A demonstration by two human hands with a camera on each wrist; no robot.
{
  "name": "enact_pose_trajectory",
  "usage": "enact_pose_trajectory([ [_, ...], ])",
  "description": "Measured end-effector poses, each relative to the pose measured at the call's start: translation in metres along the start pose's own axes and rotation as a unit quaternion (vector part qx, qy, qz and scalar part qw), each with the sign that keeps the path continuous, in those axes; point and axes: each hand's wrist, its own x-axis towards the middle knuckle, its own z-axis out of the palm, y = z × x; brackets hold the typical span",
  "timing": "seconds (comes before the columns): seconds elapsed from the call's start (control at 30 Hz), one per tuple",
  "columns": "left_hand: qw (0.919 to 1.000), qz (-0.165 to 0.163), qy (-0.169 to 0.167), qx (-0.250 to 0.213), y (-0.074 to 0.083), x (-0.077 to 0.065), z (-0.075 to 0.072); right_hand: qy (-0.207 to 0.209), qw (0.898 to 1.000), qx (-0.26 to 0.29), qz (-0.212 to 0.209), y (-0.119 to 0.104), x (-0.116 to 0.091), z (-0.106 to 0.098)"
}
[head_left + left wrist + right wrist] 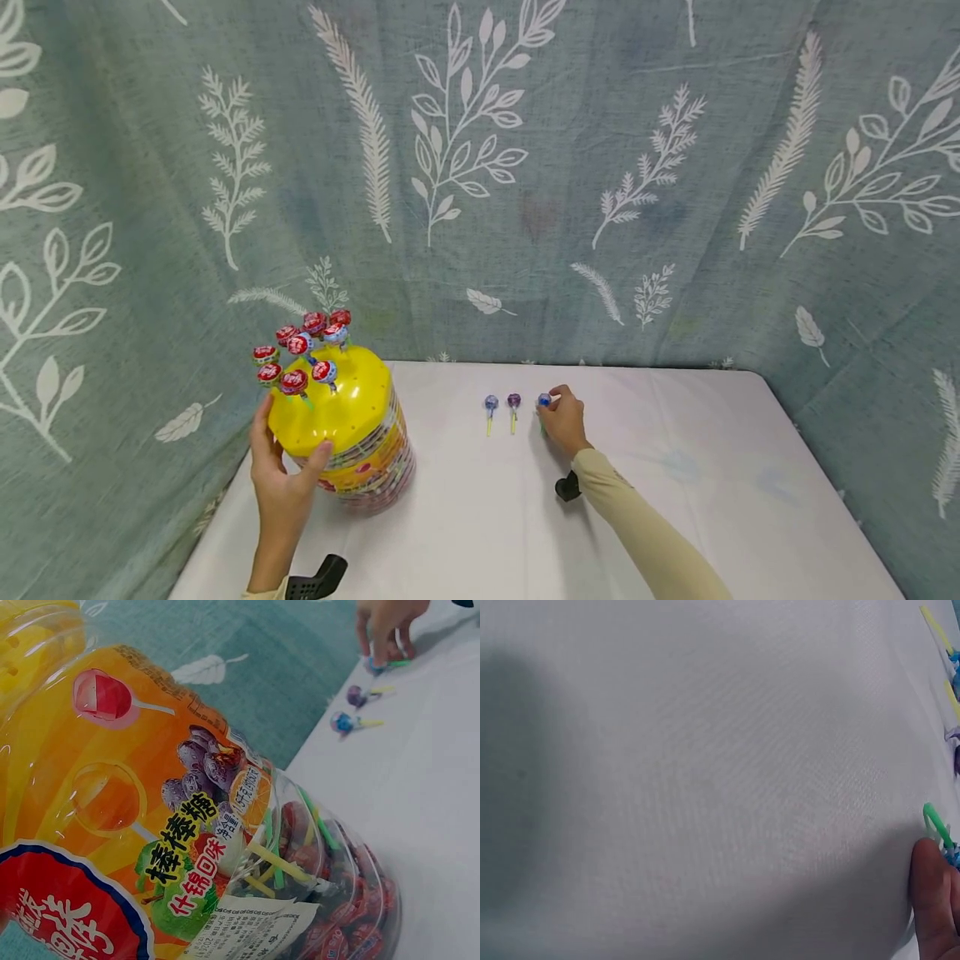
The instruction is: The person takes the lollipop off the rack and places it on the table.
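My left hand [282, 492] grips the yellow lid [348, 408] of a big clear candy jar [375, 479], fingers on its far left side and thumb at the front. Several red-wrapped and blue-wrapped lollipops [294, 382] stand upright in holes in the lid. Over on the table, my right hand [567, 427] pinches a blue lollipop [543, 400]; its green stick [939, 827] shows in the right wrist view. Left of that hand lie a purple lollipop [513, 400] and another blue lollipop [491, 402], both with yellow sticks.
A white cloth [465, 517] covers the table. Behind it hangs a grey-green curtain [480, 275] with white leaf prints. More wrapped lollipops [349, 907] fill the jar below its orange label [112, 780].
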Motion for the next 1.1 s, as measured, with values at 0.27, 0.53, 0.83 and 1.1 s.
enact_pose_trajectory([
  [0.27,0.9999,0.012,-0.009,-0.004,0.0,0.004,0.003,0.018,1.0,0.017,-0.008,0.001,0.001,-0.008],
  [0.53,0.9999,-0.001,-0.001,0.011,-0.001,0.002,0.002,0.061,0.995,0.057,-0.062,-0.014,0.004,-0.022],
  [0.83,0.9999,0.011,0.006,0.004,0.0,0.001,0.001,0.053,0.989,0.095,-0.097,-0.048,0.012,-0.038],
  [1.1,0.9999,0.015,0.007,-0.005,0.003,0.0,0.002,0.034,0.979,0.116,-0.163,-0.082,0.008,-0.047],
])
